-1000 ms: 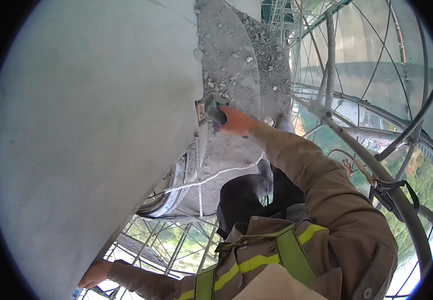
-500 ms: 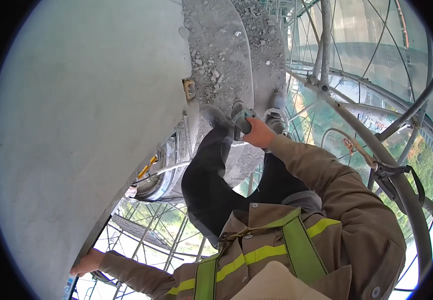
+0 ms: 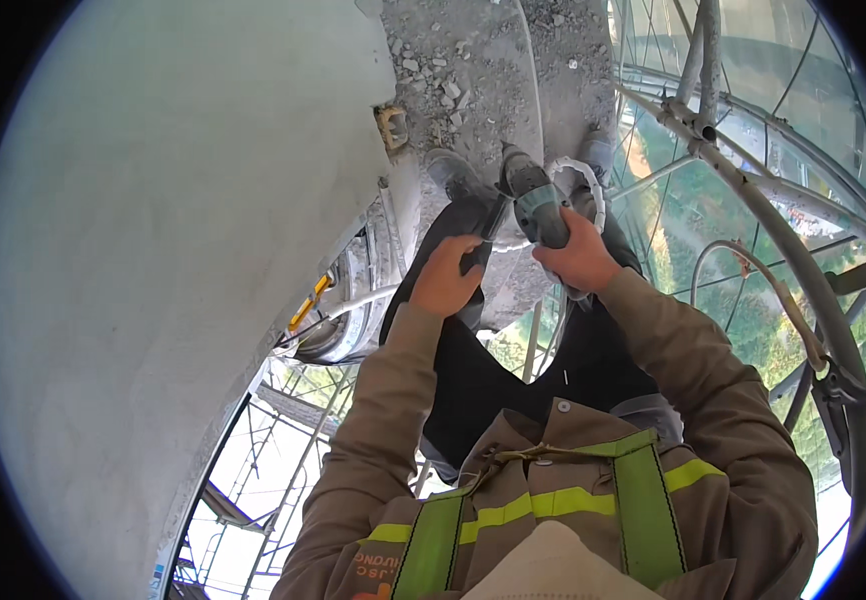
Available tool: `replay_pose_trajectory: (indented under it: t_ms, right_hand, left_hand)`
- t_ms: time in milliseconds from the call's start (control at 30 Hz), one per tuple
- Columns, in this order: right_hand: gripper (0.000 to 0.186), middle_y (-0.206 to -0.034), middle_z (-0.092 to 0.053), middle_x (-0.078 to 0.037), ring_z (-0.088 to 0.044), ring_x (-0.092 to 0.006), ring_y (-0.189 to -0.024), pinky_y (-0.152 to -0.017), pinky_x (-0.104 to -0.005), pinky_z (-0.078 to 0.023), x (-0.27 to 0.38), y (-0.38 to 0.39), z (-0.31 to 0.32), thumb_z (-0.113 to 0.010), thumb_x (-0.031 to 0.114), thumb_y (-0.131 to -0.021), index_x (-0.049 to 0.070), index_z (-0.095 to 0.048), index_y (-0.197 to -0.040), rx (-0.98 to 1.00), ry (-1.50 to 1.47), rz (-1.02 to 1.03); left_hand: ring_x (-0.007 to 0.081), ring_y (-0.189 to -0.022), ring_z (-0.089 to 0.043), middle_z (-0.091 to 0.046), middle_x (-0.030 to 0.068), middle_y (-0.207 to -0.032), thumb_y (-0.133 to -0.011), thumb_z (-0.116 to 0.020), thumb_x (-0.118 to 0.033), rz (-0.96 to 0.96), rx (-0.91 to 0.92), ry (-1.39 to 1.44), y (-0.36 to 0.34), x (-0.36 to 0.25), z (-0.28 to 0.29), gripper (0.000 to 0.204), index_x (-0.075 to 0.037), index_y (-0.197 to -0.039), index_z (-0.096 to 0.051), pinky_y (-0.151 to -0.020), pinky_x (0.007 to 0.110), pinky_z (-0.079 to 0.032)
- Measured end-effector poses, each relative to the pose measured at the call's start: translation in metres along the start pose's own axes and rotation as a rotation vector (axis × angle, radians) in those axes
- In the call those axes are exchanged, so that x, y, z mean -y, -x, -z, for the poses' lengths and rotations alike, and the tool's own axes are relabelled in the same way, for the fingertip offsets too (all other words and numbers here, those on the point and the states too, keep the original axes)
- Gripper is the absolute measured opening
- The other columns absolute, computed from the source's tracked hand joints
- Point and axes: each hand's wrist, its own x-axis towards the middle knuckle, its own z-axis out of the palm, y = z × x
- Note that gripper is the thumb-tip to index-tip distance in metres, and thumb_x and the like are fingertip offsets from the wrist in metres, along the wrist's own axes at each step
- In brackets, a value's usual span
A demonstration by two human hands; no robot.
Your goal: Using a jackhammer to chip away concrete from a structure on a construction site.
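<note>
My right hand point(image 3: 580, 252) is wrapped around the body of a dark grey-green power drill point(image 3: 541, 208), whose narrow front end points away from me. A black side handle point(image 3: 496, 216) sticks out of the drill toward my left hand point(image 3: 447, 277). That hand's fingers are bent, with a gap between them and the thumb, right at the end of the side handle. Whether the fingertips touch it I cannot tell. Beside the drill a white cord or hose point(image 3: 593, 185) curves over the walkway point(image 3: 513, 90), between my shoes.
A large smooth concrete wall point(image 3: 173, 220) fills the left, with a rough-edged notch point(image 3: 391, 128) in its edge. Broken rubble point(image 3: 443, 88) lies on the walkway ahead. Scaffold pipes point(image 3: 783, 235) and a hook with a strap point(image 3: 843, 395) stand on the right. A yellow tool point(image 3: 311, 303) lies below the wall edge.
My left hand has let go of the wall's lower edge and come over to the drill's side handle. The drill has turned and come up slightly in my right hand.
</note>
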Motion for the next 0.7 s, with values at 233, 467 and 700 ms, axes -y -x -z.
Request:
replay_pose_trajectory:
  t_ms: [233,467,700]
  right_hand:
    - [0.021,-0.081,-0.056,-0.004,-0.057,-0.0124,-0.061,-0.055,-0.0282,-0.047,-0.043,0.022,0.012,-0.070,0.000,-0.083,0.004,-0.058,-0.099,-0.093,-0.696,-0.148]
    - [0.016,-0.078,-0.055,-0.006,-0.053,-0.0141,-0.056,-0.053,-0.0281,-0.044,-0.072,0.030,0.039,-0.064,0.000,-0.085,0.002,-0.052,-0.094,-0.147,-0.832,-0.105]
    - [0.030,-0.076,-0.053,-0.005,-0.055,-0.0134,-0.059,-0.056,-0.0287,-0.048,-0.115,-0.025,0.082,-0.076,0.023,-0.092,0.006,-0.051,-0.092,0.119,-0.970,-0.126]
  left_hand:
    - [0.0340,-0.101,-0.071,-0.072,0.0207,-0.107,-0.082,-0.082,-0.032,0.303,0.295,-0.154,-0.179,0.098,-0.076,0.049,0.002,-0.115,-0.069,-0.092,0.040,-0.056]
    - [0.0181,-0.044,-0.055,-0.060,0.0074,-0.057,-0.089,-0.075,-0.032,0.509,0.518,-0.017,-0.196,0.040,-0.077,0.037,0.004,-0.085,-0.068,-0.044,0.036,-0.041]
    - [0.0154,-0.044,-0.053,-0.056,0.0045,-0.060,-0.092,-0.069,-0.023,0.659,0.421,0.040,-0.153,0.023,-0.017,0.028,0.002,-0.101,-0.059,-0.044,0.035,-0.044]
